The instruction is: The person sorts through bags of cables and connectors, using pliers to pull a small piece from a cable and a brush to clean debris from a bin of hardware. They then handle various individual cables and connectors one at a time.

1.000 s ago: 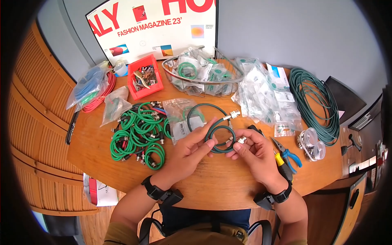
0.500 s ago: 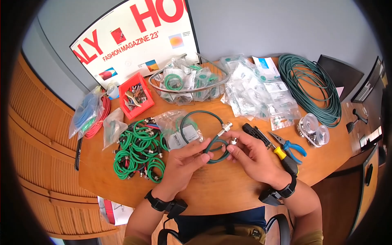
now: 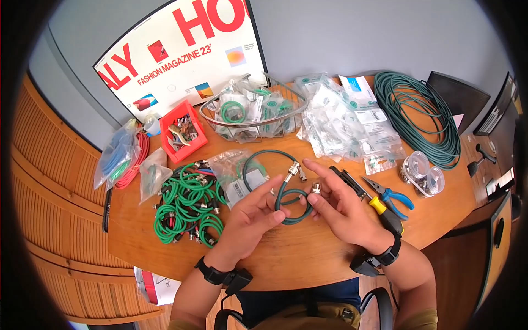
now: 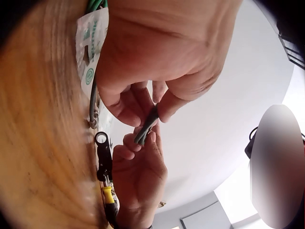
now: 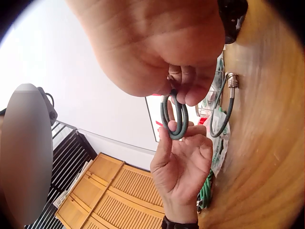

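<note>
Both hands hold a dark green cable (image 3: 293, 220) above the front of the table. My left hand (image 3: 247, 223) pinches the left side of a small coil in it between thumb and fingers. My right hand (image 3: 346, 212) grips the coil's right side, near a silver connector (image 3: 316, 188) that stands up by the thumb. Another silver connector (image 3: 293, 168) sits at the top of the coil, beside a wider loop. In the right wrist view the doubled cable (image 5: 178, 133) runs between the left fingers and the right hand (image 5: 157, 47).
Green cables (image 3: 179, 203) lie in a pile at left, near a red bin (image 3: 190, 146). A wire basket (image 3: 253, 124) of bagged cables, plastic bags (image 3: 335, 121) and a large cable coil (image 3: 385, 104) stand behind. Blue pliers (image 3: 399, 196), a yellow-black tool (image 3: 385, 214) and clear jars (image 3: 421, 173) are at right.
The head view has shifted, moving the table contents in frame. The upper connector has tipped leftward over the coil, and the right index finger has lifted and straightened.
</note>
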The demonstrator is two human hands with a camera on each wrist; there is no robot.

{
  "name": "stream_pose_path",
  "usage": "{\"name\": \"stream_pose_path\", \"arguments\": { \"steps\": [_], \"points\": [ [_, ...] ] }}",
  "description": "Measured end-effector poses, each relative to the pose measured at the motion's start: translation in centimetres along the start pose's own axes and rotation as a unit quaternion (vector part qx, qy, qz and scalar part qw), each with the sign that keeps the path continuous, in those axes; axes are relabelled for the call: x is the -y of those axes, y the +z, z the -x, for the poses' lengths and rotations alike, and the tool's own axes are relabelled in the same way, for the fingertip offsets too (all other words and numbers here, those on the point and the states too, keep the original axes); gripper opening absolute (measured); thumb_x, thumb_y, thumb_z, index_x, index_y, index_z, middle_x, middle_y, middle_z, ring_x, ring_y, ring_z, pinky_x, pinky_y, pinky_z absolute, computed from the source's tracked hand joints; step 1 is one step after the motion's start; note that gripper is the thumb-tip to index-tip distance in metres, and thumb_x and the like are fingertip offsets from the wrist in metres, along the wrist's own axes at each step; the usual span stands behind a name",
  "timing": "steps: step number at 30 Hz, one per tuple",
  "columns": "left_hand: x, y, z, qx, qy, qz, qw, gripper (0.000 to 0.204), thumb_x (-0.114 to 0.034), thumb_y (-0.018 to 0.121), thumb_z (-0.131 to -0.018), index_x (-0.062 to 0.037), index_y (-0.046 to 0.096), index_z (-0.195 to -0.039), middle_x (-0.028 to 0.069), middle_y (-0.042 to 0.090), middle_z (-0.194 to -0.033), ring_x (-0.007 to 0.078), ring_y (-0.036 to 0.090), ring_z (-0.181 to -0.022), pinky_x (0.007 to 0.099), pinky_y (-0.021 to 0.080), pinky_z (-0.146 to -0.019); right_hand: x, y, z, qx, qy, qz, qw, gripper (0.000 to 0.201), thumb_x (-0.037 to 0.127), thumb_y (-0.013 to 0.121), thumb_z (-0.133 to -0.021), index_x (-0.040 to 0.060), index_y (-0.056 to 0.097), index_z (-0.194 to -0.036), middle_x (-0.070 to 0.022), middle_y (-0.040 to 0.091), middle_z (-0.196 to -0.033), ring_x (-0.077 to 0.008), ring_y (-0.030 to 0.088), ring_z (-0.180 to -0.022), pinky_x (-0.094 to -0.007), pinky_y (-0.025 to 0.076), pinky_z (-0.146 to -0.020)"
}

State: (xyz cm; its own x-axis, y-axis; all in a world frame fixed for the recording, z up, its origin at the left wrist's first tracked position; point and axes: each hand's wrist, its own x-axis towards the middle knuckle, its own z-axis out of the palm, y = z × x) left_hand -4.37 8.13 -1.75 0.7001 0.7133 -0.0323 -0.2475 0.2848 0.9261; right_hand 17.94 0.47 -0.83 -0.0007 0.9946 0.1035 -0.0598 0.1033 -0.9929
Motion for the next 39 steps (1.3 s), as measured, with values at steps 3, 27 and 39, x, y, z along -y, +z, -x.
{"name": "stream_pose_path", "arguments": {
  "steps": [3, 27, 39],
  "points": [
    [-0.5, 0.4, 0.1, 0.004, 0.013, -0.062, 0.998, 0.059, -0.002, 0.066, -0.104, -0.0061, 0.047, -0.160, 0.0035, 0.067, -0.122, 0.0123, 0.065, -0.111, 0.0292, 0.055, -0.094, 0.3, 0.0, 0.1, 0.015, -0.003, 0.019, 1.000, 0.062, 0.004, 0.054, -0.111, 0.0125, 0.031, -0.168, -0.0033, 0.065, -0.111, -0.0065, 0.062, -0.097, -0.0234, 0.053, -0.074],
    [0.1, 1.7, 0.4, -0.115, 0.079, -0.184, 0.973, 0.027, 0.002, 0.066, -0.102, 0.0014, 0.061, -0.128, 0.0081, 0.064, -0.106, 0.0124, 0.073, -0.075, 0.0201, 0.055, -0.054, -0.4, 0.3, 0.1, 0.007, -0.113, 0.189, 0.976, 0.035, 0.002, 0.059, -0.107, 0.0043, 0.062, -0.143, -0.0112, 0.073, -0.121, -0.0151, 0.072, -0.104, -0.0300, 0.058, -0.085],
    [-0.7, 0.2, 0.0, -0.033, -0.011, -0.087, 0.996, 0.038, -0.016, 0.056, -0.112, -0.0019, 0.058, -0.146, 0.0133, 0.068, -0.138, 0.0164, 0.076, -0.087, 0.0259, 0.061, -0.065, -0.7, 0.3, 0.0, -0.023, -0.080, 0.089, 0.993, 0.032, -0.002, 0.059, -0.106, -0.0006, 0.064, -0.137, -0.0119, 0.071, -0.117, -0.0179, 0.070, -0.104, -0.0301, 0.056, -0.091]
  ]
}}
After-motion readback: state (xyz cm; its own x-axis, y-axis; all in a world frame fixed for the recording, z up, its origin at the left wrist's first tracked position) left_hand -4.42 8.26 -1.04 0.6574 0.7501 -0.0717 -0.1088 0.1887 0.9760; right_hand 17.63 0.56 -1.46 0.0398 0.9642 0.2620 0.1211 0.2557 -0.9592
